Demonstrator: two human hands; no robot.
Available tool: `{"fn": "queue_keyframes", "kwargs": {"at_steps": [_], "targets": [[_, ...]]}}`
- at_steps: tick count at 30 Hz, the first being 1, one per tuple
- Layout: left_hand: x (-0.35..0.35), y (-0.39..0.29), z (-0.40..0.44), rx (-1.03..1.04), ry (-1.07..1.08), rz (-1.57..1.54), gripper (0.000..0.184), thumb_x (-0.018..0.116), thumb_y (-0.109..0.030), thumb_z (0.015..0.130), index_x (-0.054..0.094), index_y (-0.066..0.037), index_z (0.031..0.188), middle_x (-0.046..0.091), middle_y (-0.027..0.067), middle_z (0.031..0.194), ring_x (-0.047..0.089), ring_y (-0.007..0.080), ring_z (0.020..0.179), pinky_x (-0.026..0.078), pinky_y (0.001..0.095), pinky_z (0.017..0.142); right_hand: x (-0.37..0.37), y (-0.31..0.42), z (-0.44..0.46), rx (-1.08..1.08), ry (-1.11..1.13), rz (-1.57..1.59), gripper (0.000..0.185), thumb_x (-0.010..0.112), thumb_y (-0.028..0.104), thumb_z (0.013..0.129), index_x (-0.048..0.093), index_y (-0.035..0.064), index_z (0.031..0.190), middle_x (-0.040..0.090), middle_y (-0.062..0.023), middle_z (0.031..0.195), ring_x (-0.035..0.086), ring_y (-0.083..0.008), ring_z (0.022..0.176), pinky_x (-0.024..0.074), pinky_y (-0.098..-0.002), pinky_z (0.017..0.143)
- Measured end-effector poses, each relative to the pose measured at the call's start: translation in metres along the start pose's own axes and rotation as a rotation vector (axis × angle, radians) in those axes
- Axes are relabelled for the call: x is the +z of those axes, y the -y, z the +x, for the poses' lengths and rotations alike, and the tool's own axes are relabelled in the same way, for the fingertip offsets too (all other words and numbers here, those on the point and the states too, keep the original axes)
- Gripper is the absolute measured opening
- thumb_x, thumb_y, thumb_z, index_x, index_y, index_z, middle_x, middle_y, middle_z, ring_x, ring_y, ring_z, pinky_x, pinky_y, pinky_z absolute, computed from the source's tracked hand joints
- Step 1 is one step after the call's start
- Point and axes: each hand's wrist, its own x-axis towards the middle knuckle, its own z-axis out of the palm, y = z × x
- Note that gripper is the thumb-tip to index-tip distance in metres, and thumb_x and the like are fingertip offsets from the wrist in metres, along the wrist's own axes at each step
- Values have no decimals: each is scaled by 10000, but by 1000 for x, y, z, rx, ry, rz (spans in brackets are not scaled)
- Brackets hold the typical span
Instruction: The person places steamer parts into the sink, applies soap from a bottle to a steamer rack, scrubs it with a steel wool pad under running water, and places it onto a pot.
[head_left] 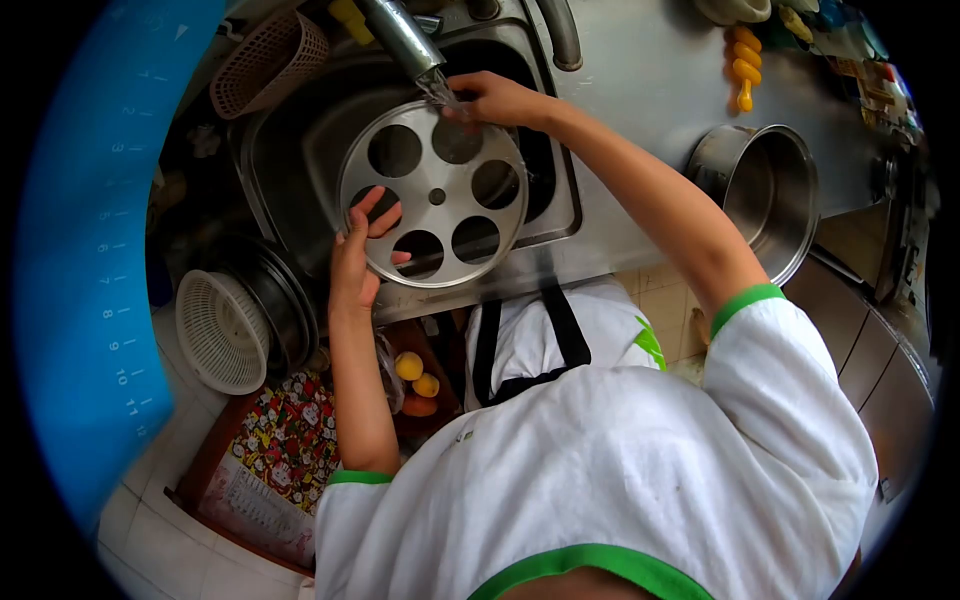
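Observation:
A round metal steamer rack (437,225) with several large round holes and a small centre hole is tilted over the sink (315,140). My left hand (362,250) grips its left edge, with fingers showing through the holes. At the upper edge, my right hand (492,103) is closed on the rack, its fingertips partly blurred by water. The metal faucet (402,38) pours water onto the rack beside my right hand.
A deep steel pot (765,195) stands on the counter at right. A pink basket (262,68) is behind the sink. At left are a white colander (222,335) and dark pans (285,310). Yellow-orange fruit (409,366) lies below the counter.

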Motion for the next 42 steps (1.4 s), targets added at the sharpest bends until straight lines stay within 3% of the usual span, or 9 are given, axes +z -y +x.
{"fn": "queue_keyframes", "kwargs": {"at_steps": [2,5,7,10,17,25,31,37,42], "targets": [[3,4,1,12,-50,39,600,471,-506,915,421,-90,1345,577,174,1220,592,243,1072,559,286,621,5,4,4,78,93,-96,498,623,256,856,510,33,1286,657,-115,977,613,-189,886,454,-310,850],[1,11,6,136,-167,-110,588,475,-512,910,413,-134,1356,580,132,1232,564,234,1113,526,268,672,13,-27,5,-42,-137,-25,473,611,232,838,536,16,1252,656,-120,963,613,-174,863,458,-289,819],[8,18,7,152,-228,-193,583,483,-523,900,409,-174,1362,567,95,1258,562,212,1092,489,264,698,37,-53,-21,80,-308,398,441,588,207,832,555,-1,1220,654,-113,962,611,-164,855,467,-286,787],[15,45,12,151,-242,-378,622,503,-514,895,355,-188,1404,538,96,1297,559,179,1029,453,269,662,87,-34,-60,345,-761,262,454,608,252,833,562,26,1224,675,-143,976,652,-247,885,484,-345,806],[29,25,-2,89,-206,-205,586,489,-399,949,258,-188,1444,541,109,1295,523,174,1149,476,313,723,26,-25,-2,-170,-412,-433,391,591,277,829,600,154,1200,632,-144,1097,605,-321,990,480,-405,837],[26,25,-6,52,-213,-274,547,481,-198,948,259,-214,1447,503,134,1329,504,179,1182,485,328,724,41,-61,-23,122,-402,-78,482,631,263,831,530,200,1299,602,-156,1176,587,-307,1060,450,-364,907],[20,18,-1,36,-102,-236,504,462,-176,953,302,-259,1424,503,108,1334,541,186,1129,508,288,721,14,-17,-2,-134,-261,-323,462,631,281,832,550,194,1279,646,-154,1063,627,-300,952,472,-361,833],[18,52,12,169,-204,-454,514,478,-181,953,287,-232,1428,494,74,1337,482,185,1198,483,354,834,71,-59,-60,211,-373,924,559,608,41,840,416,-2,1363,664,-99,869,619,-139,670,495,-258,616],[39,68,3,220,-66,-641,457,477,-242,964,337,-253,1399,431,15,1370,444,244,1215,361,531,1016,57,-47,-60,156,-351,886,496,591,21,853,450,-26,1325,650,-110,886,625,-156,721,503,-255,693]]}}
